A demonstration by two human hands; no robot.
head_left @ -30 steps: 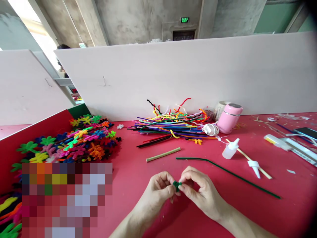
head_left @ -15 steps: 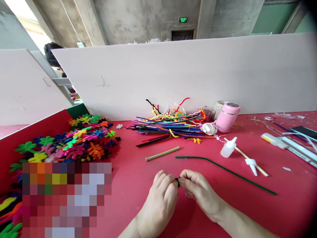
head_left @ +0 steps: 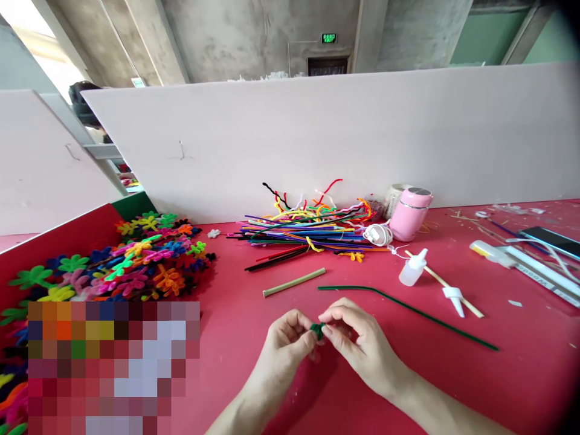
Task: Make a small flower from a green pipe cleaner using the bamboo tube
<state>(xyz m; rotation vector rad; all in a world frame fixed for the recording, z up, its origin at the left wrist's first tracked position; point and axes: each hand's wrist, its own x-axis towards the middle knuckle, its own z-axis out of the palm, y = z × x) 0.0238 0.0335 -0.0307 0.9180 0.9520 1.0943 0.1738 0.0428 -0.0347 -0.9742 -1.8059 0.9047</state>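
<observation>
My left hand and my right hand meet low in the middle over the red table. Between their fingertips they pinch a small dark green coiled pipe cleaner piece, mostly hidden by the fingers. Just beyond the hands lies a long dark green pipe cleaner, stretched toward the right. A short tan stick lies a little farther back on the left.
A bundle of coloured pipe cleaners lies by the white divider board. A heap of pipe-cleaner flowers fills the left. A pink cup, a small white bottle, a thin stick with a white cap, and a phone sit at right.
My hands stay together on the green piece and turn it; the left hand rolled over and back. The view has shifted slightly, so everything sits a bit further left.
</observation>
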